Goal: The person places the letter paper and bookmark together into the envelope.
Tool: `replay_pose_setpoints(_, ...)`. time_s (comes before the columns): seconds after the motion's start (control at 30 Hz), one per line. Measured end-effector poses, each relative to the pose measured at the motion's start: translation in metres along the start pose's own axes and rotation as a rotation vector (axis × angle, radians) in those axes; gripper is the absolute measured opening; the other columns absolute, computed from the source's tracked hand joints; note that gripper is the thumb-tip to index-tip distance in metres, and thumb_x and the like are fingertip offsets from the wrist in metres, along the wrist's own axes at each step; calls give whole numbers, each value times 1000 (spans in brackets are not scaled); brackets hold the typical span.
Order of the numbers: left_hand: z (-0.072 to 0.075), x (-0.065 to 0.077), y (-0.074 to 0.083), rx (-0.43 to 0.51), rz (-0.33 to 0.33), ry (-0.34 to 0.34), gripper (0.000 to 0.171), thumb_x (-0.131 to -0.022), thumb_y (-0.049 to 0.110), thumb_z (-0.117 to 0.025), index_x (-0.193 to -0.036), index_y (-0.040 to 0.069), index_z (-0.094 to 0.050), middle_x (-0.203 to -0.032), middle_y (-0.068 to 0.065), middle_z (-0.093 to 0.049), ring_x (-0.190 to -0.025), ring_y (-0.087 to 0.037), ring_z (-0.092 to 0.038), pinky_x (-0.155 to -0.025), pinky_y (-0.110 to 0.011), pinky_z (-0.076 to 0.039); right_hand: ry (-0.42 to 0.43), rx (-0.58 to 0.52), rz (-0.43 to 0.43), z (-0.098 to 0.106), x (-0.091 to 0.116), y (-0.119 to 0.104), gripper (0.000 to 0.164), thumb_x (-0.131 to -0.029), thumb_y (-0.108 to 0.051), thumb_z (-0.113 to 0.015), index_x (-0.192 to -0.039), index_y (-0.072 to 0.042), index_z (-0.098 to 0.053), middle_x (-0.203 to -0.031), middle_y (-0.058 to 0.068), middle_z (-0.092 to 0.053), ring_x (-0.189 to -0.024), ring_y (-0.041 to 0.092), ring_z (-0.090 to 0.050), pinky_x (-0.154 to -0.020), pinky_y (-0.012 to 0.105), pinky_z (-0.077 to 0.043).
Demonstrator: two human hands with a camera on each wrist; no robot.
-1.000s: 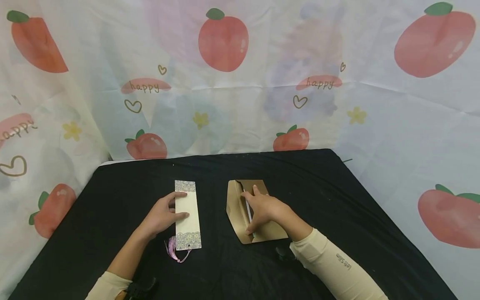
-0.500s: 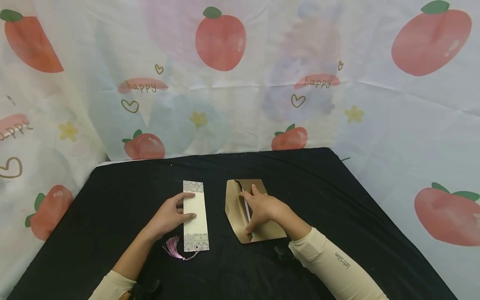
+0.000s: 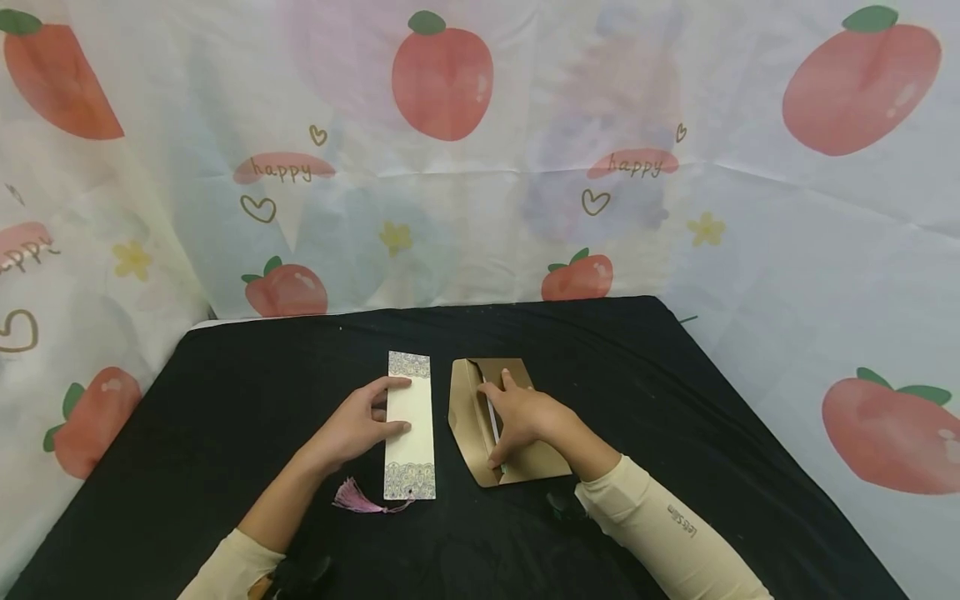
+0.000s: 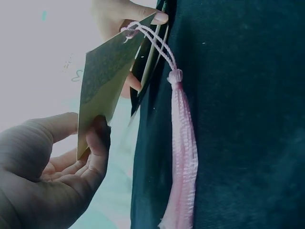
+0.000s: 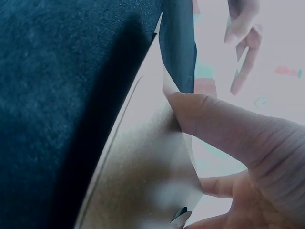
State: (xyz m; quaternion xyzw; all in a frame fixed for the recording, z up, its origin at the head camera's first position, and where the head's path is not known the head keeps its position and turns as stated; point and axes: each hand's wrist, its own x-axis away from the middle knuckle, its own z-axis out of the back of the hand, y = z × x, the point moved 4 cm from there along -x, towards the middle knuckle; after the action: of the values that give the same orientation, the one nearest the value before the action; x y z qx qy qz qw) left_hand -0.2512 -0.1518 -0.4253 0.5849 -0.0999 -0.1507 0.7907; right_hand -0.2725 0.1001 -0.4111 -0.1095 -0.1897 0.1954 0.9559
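Between thumb and fingers, my left hand (image 3: 360, 427) pinches the left long edge of a cream bookmark (image 3: 411, 429) with lacy patterned ends. From its near end trails a pink tassel (image 3: 358, 498), which hangs large in the left wrist view (image 4: 183, 148). To the right lies a brown paper envelope (image 3: 465, 417), its flap unfolded to the left. My right hand (image 3: 528, 421) grips the envelope by its mouth, thumb at the near end and fingers at the far end, so the mouth gapes. A pale strip shows inside. The right wrist view has the thumb on the envelope's edge (image 5: 167, 88).
A black cloth (image 3: 300, 367) covers the table. Behind and at the sides hangs a pale curtain (image 3: 465, 208) printed with peaches, hearts and "happy". A narrow gap of cloth separates the bookmark from the envelope.
My left hand has moved right with the bookmark, closer to the envelope, and the tassel has trailed along. The right hand and the envelope have stayed nearly still.
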Motion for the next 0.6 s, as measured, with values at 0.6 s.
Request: replay_pose_setpoints(0.6, -18, -20, 16, -153, 20, -12, 60, -89, -7, -76, -144, 0, -55, -122, -22, -64, -75, -23, -66, -63, -39, -54, -3, 3, -10, -1, -3, -1, 119, -70, -46, -97, -163, -17, -29, -167, 29, -8, -140, 60, -32, -106, 67, -39)
